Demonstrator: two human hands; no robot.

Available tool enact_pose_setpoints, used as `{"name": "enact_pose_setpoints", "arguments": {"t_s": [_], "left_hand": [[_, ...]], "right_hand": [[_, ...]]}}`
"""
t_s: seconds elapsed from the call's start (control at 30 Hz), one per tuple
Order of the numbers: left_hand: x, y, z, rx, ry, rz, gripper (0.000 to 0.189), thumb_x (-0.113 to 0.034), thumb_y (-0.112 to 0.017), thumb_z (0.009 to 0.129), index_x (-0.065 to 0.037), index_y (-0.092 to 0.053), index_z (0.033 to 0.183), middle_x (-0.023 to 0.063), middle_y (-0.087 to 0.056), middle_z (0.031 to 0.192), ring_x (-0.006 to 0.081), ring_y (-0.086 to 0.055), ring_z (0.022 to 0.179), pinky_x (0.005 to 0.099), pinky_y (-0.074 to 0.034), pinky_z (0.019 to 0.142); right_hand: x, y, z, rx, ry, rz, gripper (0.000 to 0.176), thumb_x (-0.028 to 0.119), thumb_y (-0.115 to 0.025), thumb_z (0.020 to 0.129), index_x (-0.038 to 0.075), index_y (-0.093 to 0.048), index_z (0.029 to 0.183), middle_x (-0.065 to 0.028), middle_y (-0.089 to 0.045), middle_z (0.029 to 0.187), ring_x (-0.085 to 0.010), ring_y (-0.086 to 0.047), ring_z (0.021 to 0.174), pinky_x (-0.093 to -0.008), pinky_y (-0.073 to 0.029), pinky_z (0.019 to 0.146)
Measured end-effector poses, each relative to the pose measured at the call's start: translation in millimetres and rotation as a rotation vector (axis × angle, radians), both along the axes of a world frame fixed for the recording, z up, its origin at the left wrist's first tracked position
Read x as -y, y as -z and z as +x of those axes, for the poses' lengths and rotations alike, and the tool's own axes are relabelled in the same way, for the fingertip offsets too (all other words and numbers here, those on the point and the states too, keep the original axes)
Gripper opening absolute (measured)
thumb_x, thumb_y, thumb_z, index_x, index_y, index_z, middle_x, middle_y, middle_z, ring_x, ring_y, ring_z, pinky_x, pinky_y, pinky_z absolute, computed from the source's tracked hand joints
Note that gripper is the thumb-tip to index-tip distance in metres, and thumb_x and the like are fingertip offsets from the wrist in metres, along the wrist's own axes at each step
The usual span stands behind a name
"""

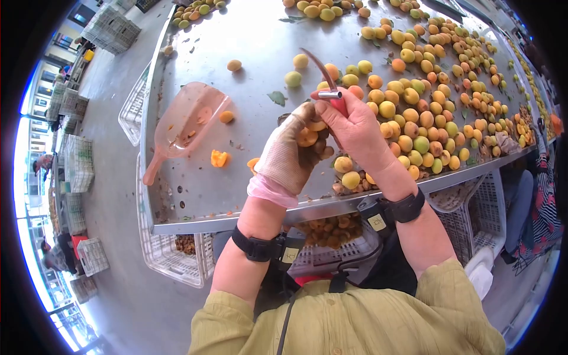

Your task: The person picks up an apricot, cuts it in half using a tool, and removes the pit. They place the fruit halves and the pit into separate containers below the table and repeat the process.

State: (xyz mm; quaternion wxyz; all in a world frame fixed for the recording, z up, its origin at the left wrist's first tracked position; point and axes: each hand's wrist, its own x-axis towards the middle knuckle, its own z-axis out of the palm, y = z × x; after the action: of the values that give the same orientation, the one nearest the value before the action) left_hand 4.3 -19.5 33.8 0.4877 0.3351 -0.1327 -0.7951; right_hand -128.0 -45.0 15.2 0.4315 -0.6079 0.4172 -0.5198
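My left hand [283, 155], in a soiled white glove with a pink cuff, is curled around several apricots [307, 138]. Close against it, my bare right hand [362, 131] grips a curved knife [320, 64] with a red handle and a metal collar, the blade pointing up and away from me. To the right of both hands spreads a large heap of whole apricots [408, 127], yellow to orange. An opened orange apricot [220, 158] lies on the metal table [254, 77] left of my gloved hand.
A pink translucent scoop [189, 115] with scraps inside rests at the table's left. Below the front edge stands a white crate [361, 251] of brownish fruit, with another white crate [171, 260] to its left. Stacked crates [110, 28] line the floor further off.
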Motion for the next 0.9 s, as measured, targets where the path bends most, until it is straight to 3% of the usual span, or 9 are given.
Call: {"name": "enact_pose_setpoints", "arguments": {"t_s": [0.03,0.1,0.13,0.2,0.33,0.4,0.57,0.73,0.9], "left_hand": [[1,2,-1,0.0,0.001,0.001,0.026,-0.033,-0.057,0.094,-0.01,-0.059,0.105,0.0033,-0.058,0.088,0.0137,-0.054,0.071,0.0304,-0.046,0.062],[3,6,-1,0.112,-0.073,0.094,0.028,-0.028,-0.058,0.094,-0.005,-0.057,0.109,0.006,-0.059,0.093,0.0155,-0.057,0.078,0.0305,-0.048,0.066],[3,6,-1,0.112,-0.074,0.094,0.028,-0.028,-0.058,0.094,-0.005,-0.057,0.109,0.006,-0.059,0.093,0.0155,-0.057,0.078,0.0305,-0.048,0.066],[1,6,-1,0.081,-0.036,0.034,0.032,-0.023,-0.058,0.094,0.0,-0.054,0.115,0.0084,-0.058,0.098,0.0175,-0.058,0.084,0.0284,-0.049,0.07],[2,15,-5,-0.004,0.046,0.0,0.039,-0.018,-0.063,0.09,0.0,-0.05,0.121,0.0081,-0.057,0.1,0.0158,-0.058,0.084,0.0259,-0.049,0.07],[-2,9,-9,0.069,0.19,-0.173,0.046,-0.013,-0.067,0.085,0.0,-0.047,0.124,0.0067,-0.056,0.099,0.0133,-0.057,0.084,0.0236,-0.048,0.07],[-5,-1,-13,0.207,0.333,-0.201,0.054,-0.01,-0.07,0.08,-0.002,-0.046,0.127,0.0043,-0.059,0.098,0.0103,-0.061,0.081,0.0206,-0.048,0.067],[-6,-2,-15,0.204,0.334,-0.195,0.051,-0.011,-0.069,0.081,-0.002,-0.046,0.126,0.0047,-0.06,0.099,0.0095,-0.06,0.081,0.0198,-0.048,0.067],[-9,-6,-19,0.242,0.309,-0.209,0.048,-0.011,-0.068,0.082,-0.002,-0.047,0.125,0.004,-0.059,0.098,0.0091,-0.058,0.08,0.0194,-0.047,0.066]], "right_hand": [[-1,-2,-3,0.0,0.001,0.001,0.018,0.021,-0.061,0.093,0.003,-0.06,0.094,0.0013,-0.056,0.07,-0.0042,-0.052,0.061,-0.0199,-0.043,0.054],[-5,-14,-10,0.323,0.072,0.296,0.023,0.025,-0.06,0.094,0.006,-0.056,0.081,0.0023,-0.049,0.06,-0.005,-0.044,0.049,-0.0236,-0.04,0.047],[-3,-17,-13,0.323,0.072,0.296,0.023,0.025,-0.06,0.094,0.006,-0.056,0.081,0.0023,-0.049,0.06,-0.005,-0.044,0.049,-0.0236,-0.04,0.047],[2,-22,-19,0.685,0.091,0.225,0.032,0.03,-0.059,0.094,0.01,-0.049,0.071,0.0033,-0.04,0.052,-0.0058,-0.037,0.041,-0.0254,-0.036,0.042],[7,-28,-25,0.867,0.161,0.195,0.043,0.042,-0.057,0.093,0.013,-0.042,0.065,0.0035,-0.033,0.05,-0.0083,-0.032,0.041,-0.0258,-0.033,0.043],[9,-31,-29,0.87,0.187,0.202,0.046,0.045,-0.056,0.093,0.014,-0.039,0.064,0.0032,-0.031,0.05,-0.0088,-0.03,0.041,-0.0263,-0.031,0.043],[8,-36,-31,0.883,0.161,0.119,0.045,0.045,-0.056,0.093,0.014,-0.041,0.064,0.0035,-0.031,0.049,-0.0082,-0.029,0.04,-0.0251,-0.03,0.041],[4,-35,-23,0.741,0.192,0.081,0.045,0.047,-0.05,0.095,0.014,-0.039,0.067,0.0037,-0.029,0.051,-0.0076,-0.026,0.042,-0.0246,-0.027,0.043],[1,-32,-20,0.638,0.193,-0.002,0.049,0.048,-0.05,0.095,0.012,-0.039,0.063,0.0043,-0.028,0.049,-0.0077,-0.029,0.042,-0.0246,-0.03,0.044]]}}
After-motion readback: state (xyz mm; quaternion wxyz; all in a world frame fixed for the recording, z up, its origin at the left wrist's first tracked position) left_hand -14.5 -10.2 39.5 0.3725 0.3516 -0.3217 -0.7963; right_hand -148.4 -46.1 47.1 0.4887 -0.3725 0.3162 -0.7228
